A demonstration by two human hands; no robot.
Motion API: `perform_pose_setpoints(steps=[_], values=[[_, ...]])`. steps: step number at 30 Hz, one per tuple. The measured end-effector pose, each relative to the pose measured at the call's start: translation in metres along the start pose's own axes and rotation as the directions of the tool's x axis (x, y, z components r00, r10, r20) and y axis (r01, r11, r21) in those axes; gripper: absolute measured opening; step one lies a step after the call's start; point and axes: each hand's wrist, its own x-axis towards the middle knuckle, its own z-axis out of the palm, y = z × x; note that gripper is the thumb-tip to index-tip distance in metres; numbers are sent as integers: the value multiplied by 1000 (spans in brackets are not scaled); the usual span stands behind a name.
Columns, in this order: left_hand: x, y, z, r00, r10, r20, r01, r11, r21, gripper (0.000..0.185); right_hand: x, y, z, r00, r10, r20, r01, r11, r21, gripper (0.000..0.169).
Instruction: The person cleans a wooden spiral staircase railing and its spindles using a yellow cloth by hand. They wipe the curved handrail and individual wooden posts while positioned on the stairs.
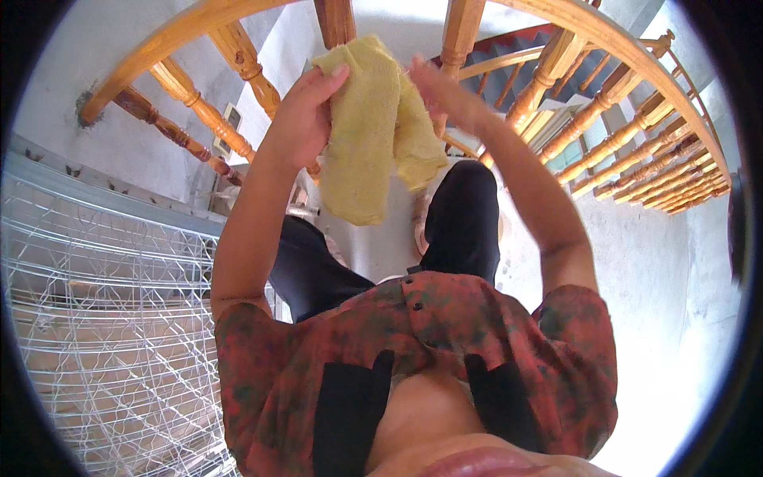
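A yellow cloth [363, 137] hangs in folds in front of me, just inside the curved wooden railing. My left hand [310, 113] grips its upper left edge, with the thumb on the near face and the fingers hidden behind. At the cloth's upper right side is my right hand [438, 95], slightly blurred; whether its fingers hold the cloth or only touch it cannot be told. The cloth's right part [417, 143] hangs apart from the longer left fold.
A varnished wooden handrail [566, 15] with turned balusters [238, 56] curves around the front. Beyond it at upper right are grey stairs [512, 65]. White wire mesh [119, 334] stands at left. A switch plate [228, 128] is on the wall.
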Motion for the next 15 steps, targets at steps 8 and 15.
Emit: perform_pose_setpoints(steps=[8,15], values=[[1,8,-21,975,108,-192,-44,950,309,35,-27,-14,23,961,-276,-28,260,931,-257,33],[-7,35,-61,911,269,-313,62,661,748,37,-36,-47,-18,960,-193,-202,234,951,204,31]])
